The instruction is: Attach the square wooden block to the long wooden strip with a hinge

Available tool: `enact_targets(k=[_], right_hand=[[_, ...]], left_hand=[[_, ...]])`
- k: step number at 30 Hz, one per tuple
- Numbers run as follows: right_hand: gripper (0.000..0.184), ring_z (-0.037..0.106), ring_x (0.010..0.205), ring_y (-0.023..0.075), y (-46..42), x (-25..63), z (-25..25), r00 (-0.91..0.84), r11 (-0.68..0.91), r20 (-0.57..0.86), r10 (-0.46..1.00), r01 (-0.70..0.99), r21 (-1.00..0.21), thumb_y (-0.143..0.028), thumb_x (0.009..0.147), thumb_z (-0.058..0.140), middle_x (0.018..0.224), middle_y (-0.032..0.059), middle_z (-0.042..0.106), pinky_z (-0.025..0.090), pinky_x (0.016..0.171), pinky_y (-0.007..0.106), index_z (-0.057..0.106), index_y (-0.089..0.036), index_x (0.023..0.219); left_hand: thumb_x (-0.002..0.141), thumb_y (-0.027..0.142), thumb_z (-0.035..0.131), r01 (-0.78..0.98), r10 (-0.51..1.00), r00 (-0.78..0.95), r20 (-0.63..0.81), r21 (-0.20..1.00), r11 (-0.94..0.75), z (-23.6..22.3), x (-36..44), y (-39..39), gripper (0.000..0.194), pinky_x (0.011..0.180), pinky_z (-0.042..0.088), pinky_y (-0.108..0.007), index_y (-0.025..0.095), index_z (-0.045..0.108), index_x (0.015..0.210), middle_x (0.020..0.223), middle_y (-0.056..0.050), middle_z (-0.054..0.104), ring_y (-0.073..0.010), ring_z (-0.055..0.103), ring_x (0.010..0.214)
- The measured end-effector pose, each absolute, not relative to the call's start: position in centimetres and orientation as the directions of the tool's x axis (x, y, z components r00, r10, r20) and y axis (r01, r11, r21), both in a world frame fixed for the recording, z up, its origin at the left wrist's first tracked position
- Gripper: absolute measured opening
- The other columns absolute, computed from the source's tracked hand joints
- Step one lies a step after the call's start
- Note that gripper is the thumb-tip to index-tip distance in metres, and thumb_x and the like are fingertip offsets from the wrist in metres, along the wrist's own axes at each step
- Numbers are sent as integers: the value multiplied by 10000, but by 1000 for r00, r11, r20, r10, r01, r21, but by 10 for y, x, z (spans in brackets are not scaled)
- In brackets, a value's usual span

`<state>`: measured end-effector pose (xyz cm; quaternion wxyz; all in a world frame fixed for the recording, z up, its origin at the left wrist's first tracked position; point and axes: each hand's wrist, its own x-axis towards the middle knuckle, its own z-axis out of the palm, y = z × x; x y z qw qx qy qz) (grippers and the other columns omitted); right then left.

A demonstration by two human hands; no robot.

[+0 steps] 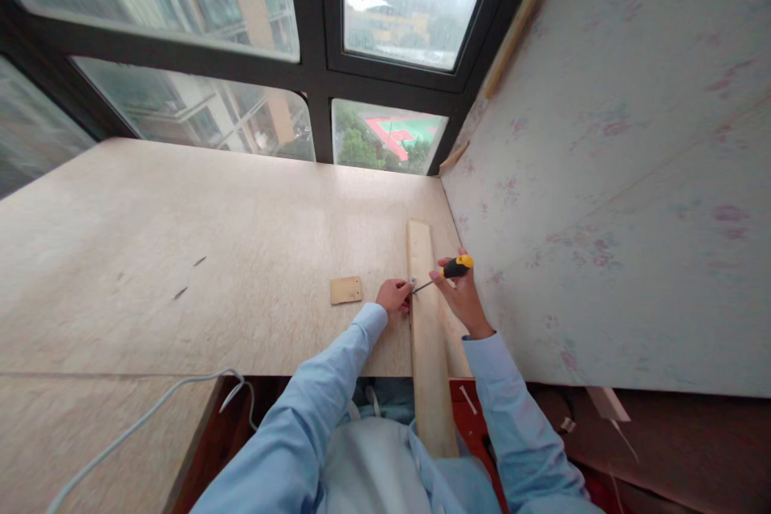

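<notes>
A long narrow wooden plank (426, 345) lies on the plywood tabletop (181, 257) and juts out over its near edge toward me. My right hand (461, 293) is closed around a screwdriver (449, 271) with a yellow and black handle; its tip points left and down at a small metal screw (413, 282) on the plank's left edge. My left hand (395, 295) rests beside the plank with fingers pinched at that screw, steadying it. A small square piece of wood (345, 290) lies just left of my left hand.
A large pale board (602, 177) leans upright along the right side, close to my right hand. Dark-framed windows (313, 72) stand behind the table. A white cable (138, 422) trails over the near left corner. Wood scraps lie on the floor below.
</notes>
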<state>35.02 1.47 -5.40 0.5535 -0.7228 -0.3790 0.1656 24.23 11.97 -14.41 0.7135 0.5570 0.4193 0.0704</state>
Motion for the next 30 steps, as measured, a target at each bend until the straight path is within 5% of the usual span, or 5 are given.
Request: enact_targets(k=[3, 7, 17, 24, 30], right_hand=[[827, 569, 1182, 206, 10, 352, -57, 553, 26, 103, 827, 145, -989, -442, 720, 731, 1344, 100, 541, 426, 1038, 418, 283, -299, 1400], [710, 546, 1241, 218, 5, 355, -51, 444, 35, 39, 895, 17, -999, -404, 747, 716, 1306, 90, 603, 401, 1066, 449, 368, -304, 1358], [607, 655, 714, 228, 16, 353, -48, 736, -278, 197, 648, 470, -838, -590, 650, 739, 882, 87, 710, 549, 706, 385, 595, -168, 1062], [708, 531, 1244, 216, 11, 346, -57, 612, 29, 88, 786, 106, -994, -491, 757, 690, 1339, 87, 563, 428, 1041, 441, 337, -297, 1339], [652, 562, 1228, 233, 5, 345, -50, 564, 19, 68, 823, 92, -996, -463, 764, 690, 1291, 103, 620, 413, 1061, 469, 403, -265, 1315]], left_hand=[[901, 280, 538, 370, 566, 639, -521, 853, 368, -145, 242, 120, 204, 520, 525, -241, 115, 645, 848, 658, -8, 619, -121, 593, 504], [906, 281, 529, 372, 566, 641, -518, 855, 362, -145, 243, 120, 205, 504, 518, -233, 116, 640, 856, 646, -3, 606, -120, 588, 498], [899, 304, 547, 377, 565, 639, -521, 853, 360, -146, 243, 120, 216, 525, 526, -229, 116, 649, 871, 664, -7, 623, -116, 596, 513], [895, 328, 567, 381, 567, 634, -527, 850, 363, -145, 242, 119, 234, 541, 532, -235, 111, 657, 897, 703, -17, 647, -115, 599, 522], [892, 330, 575, 382, 560, 639, -528, 849, 365, -146, 243, 120, 236, 522, 526, -226, 108, 654, 891, 719, -23, 646, -110, 595, 520]])
